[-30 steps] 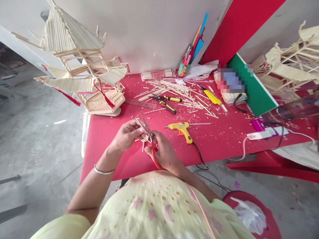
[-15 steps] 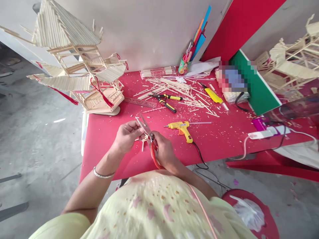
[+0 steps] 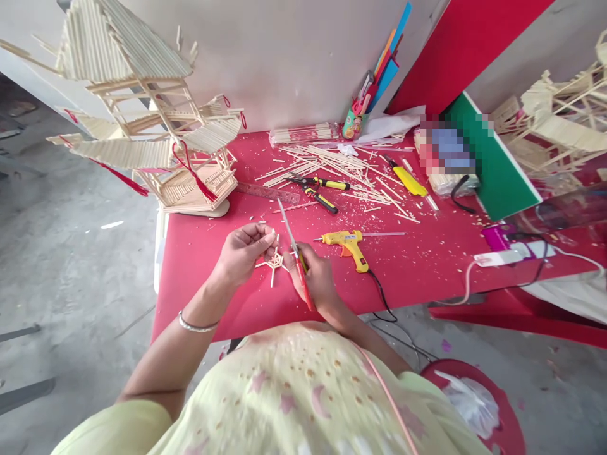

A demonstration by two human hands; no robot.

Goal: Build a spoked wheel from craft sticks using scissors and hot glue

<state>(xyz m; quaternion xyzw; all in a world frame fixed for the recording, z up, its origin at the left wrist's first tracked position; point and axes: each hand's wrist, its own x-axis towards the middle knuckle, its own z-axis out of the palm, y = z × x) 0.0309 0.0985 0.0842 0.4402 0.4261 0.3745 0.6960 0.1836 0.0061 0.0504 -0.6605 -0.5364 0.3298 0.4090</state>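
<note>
My left hand (image 3: 247,251) is closed in a pinch, with the pale tip of a short wooden stick (image 3: 274,234) showing at its fingertips. My right hand (image 3: 317,278) is wrapped round red-handled scissors (image 3: 303,281). Their blades point up and away from me, looking closed or seen edge-on, apart from the stick. Between the hands, a small web-like frame of wooden sticks (image 3: 274,261) lies on the red tabletop (image 3: 203,265); my left fingers hang just over its upper part. To the right lies a yellow glue gun (image 3: 349,245) with a clear glue stick in its back.
A stick-built pagoda (image 3: 194,183) stands at the left. Behind my hands lie black-and-yellow pliers (image 3: 318,189), a ruler (image 3: 270,193), loose sticks (image 3: 332,165) and a yellow utility knife (image 3: 408,180). A white power strip (image 3: 497,257) with cables is at the right.
The scissors have swung away from my left hand and turned more upright; their blades, apart before, now look together. More of the stick frame shows. My left hand stays about where it was.
</note>
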